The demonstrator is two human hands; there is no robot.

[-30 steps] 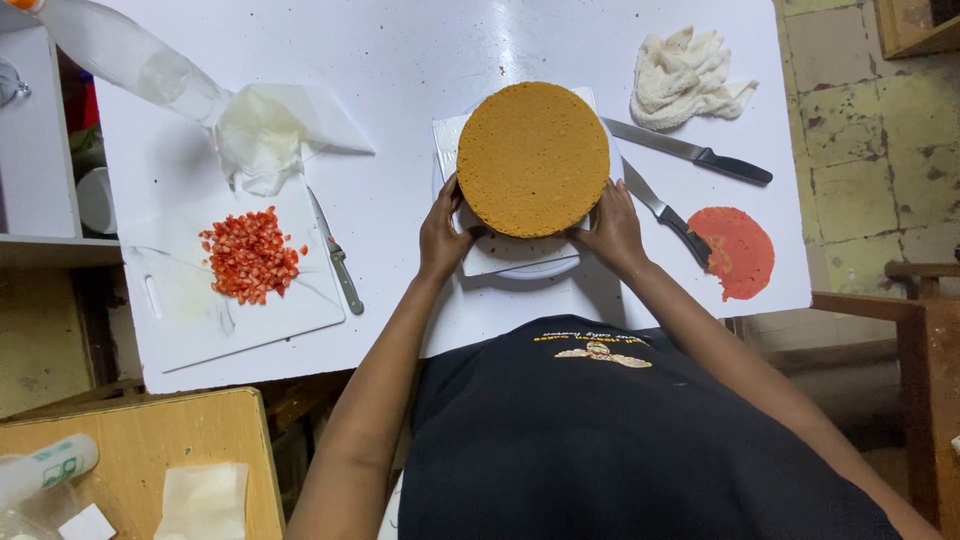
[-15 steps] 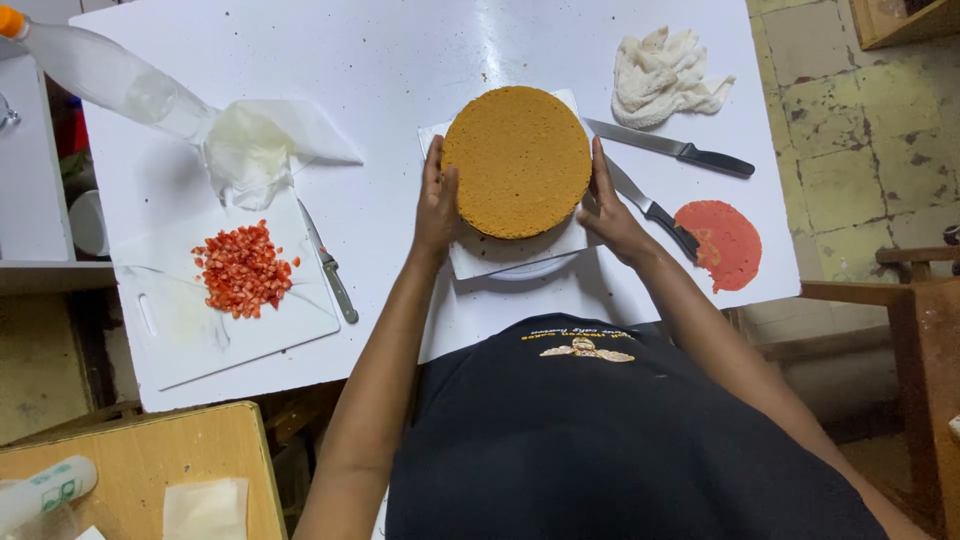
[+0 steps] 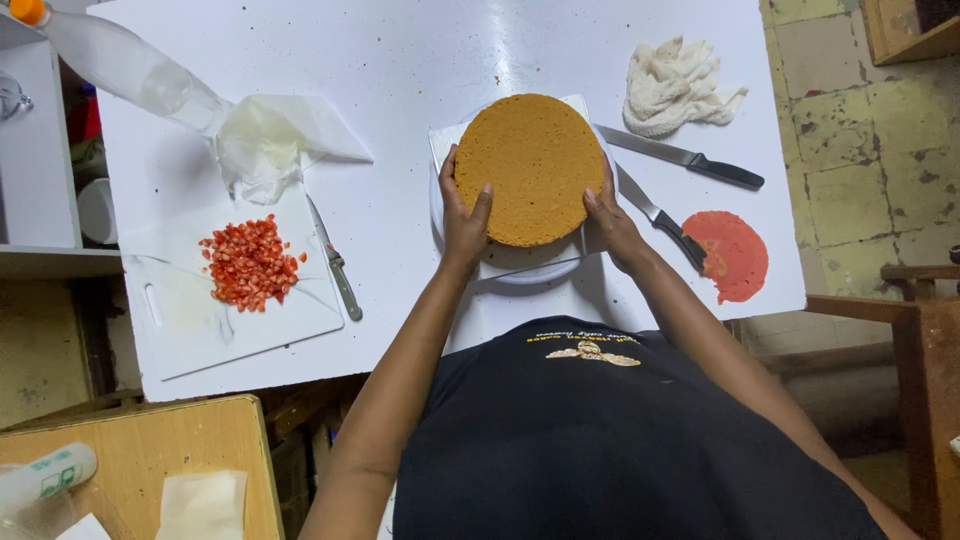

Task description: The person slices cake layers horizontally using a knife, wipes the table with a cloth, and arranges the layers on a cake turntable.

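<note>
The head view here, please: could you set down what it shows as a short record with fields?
left hand: on the left edge of the round brown cake layer
right hand: on the layer's right edge
under the layer: white square card on a round stand
right of it: two knives, white cloth, red smear
left of it: chopped red pieces on a white cutting board, small knife

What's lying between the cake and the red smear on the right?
A black-handled knife lies between the cake and the red smear, its handle end reaching the smear, in the head view.
</note>
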